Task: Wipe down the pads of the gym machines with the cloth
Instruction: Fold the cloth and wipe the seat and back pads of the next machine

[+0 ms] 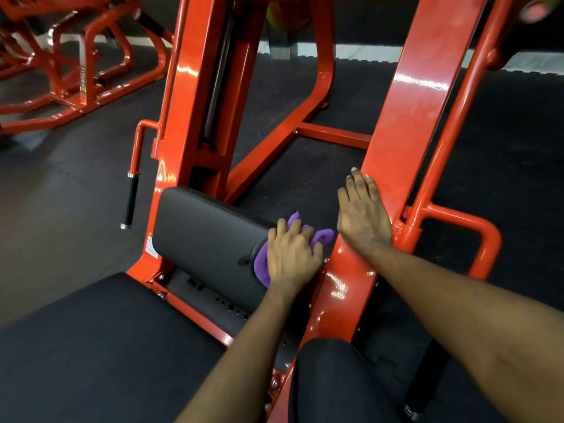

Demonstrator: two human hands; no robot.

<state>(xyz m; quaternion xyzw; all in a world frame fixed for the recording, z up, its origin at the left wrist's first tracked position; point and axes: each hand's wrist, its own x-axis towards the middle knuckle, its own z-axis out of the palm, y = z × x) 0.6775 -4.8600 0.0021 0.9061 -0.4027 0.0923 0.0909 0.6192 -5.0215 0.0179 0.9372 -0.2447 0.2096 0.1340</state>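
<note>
So, left hand [291,254] grips the purple cloth [262,265] against the black pad [207,230]; right hand [363,215] lies flat, fingers straight, on the red frame [406,123].

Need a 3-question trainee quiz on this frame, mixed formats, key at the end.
1. Multiple choice: which hand grips the purple cloth? A) left B) right C) both
2. True or false: the right hand lies flat, fingers straight, on the red frame beam.
3. Fill in: the cloth is pressed against one end of the small black ___.

Key:
1. A, the left hand
2. True
3. pad
</note>
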